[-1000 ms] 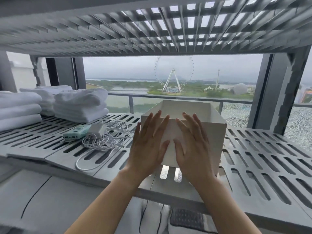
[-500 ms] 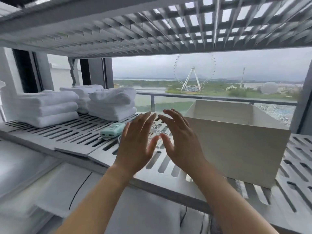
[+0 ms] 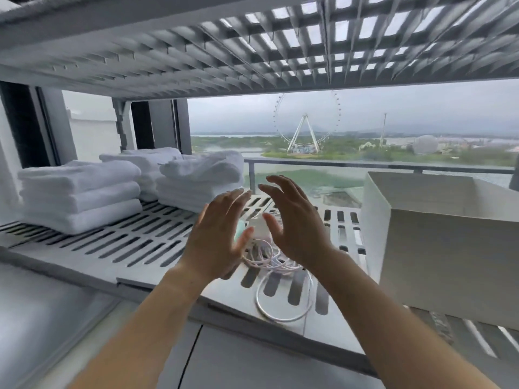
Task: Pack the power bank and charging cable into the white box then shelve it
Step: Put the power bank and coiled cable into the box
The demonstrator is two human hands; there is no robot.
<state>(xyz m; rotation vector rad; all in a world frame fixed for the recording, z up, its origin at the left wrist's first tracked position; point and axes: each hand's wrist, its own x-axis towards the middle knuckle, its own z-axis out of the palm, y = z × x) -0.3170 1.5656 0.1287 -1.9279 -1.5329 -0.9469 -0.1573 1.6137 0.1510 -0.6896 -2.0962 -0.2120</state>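
Left hand [image 3: 216, 237] and right hand [image 3: 295, 223] hover spread-fingered, holding nothing, over one power bank [image 3: 240, 231] and one coiled charging cable [image 3: 269, 261]. One open-topped white box [image 3: 449, 262] stands right of them; three towel stacks [image 3: 81, 197] left.

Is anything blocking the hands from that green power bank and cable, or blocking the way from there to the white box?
Nothing visible does. The left hand and right hand hover open right by the power bank and cable. The shelf toward the white box looks bare; the towels sit on the opposite side.
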